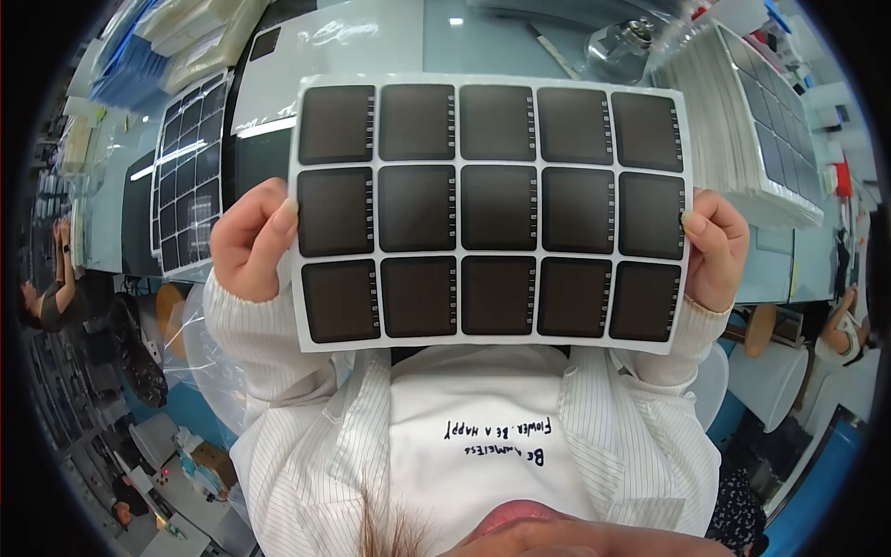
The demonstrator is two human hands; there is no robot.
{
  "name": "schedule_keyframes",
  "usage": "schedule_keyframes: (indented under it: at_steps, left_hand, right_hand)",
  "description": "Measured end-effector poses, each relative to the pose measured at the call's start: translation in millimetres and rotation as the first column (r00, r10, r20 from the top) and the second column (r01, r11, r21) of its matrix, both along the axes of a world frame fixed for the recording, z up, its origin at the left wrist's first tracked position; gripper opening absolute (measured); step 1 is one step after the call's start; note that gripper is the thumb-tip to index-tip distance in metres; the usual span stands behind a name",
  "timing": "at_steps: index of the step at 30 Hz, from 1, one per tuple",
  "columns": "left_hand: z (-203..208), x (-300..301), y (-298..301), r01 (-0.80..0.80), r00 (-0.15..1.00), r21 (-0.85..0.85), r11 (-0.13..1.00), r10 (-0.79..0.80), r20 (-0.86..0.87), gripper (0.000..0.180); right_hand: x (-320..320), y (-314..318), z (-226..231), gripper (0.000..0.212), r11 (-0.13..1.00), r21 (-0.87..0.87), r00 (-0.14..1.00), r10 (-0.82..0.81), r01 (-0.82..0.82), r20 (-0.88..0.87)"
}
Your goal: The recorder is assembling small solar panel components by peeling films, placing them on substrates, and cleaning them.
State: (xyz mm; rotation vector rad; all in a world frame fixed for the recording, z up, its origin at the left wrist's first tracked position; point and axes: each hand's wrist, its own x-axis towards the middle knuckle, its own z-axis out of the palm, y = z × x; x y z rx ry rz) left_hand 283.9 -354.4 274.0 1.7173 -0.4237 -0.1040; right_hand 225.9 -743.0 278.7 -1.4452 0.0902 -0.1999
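Note:
Both hands hold up a white sheet (418, 163) by its two short edges, over the table's front edge and before my chest. Rows of dark, round-cornered squares (498, 210) cover it, each with small pale marks down its right side. My left hand (249, 239) pinches the left edge, thumb in front and fingers curled behind. On the opposite edge my right hand (716, 249) has the same kind of pinch. The sheet looks nearly flat and hides part of the tabletop behind it.
At the right rises a thick stack of similar sheets (719, 130). Another gridded sheet (190, 172) lies at left, near blue and pale stacked packets (135, 74). A clear bottle (617, 46) and a slim pen-like tool (554, 51) are farther back. People sit at both sides.

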Motion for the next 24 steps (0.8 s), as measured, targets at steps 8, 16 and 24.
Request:
schedule_keyframes:
  at_steps: [8, 16, 24]
  left_hand:
    - [22.6, 3.7, -13.5, -0.171, 0.815, 0.146, 0.974, 0.057, 0.576, 0.014]
    - [40.1, 6.2, -22.5, -0.212, 0.748, 0.159, 0.964, 0.056, 0.661, 0.011]
    - [70.4, 18.9, -36.9, -0.227, 0.681, 0.177, 0.958, 0.026, 0.731, 0.010]
  right_hand:
    - [-1.3, -2.3, 18.8, 0.015, 0.883, -0.426, 0.944, -0.055, 0.198, 0.325]
    - [-1.9, -12.7, 29.2, 0.014, 0.858, -0.437, 0.892, -0.051, 0.269, 0.448]
    - [-2.9, -24.0, 57.1, 0.011, 0.852, -0.383, 0.859, -0.140, 0.357, 0.492]
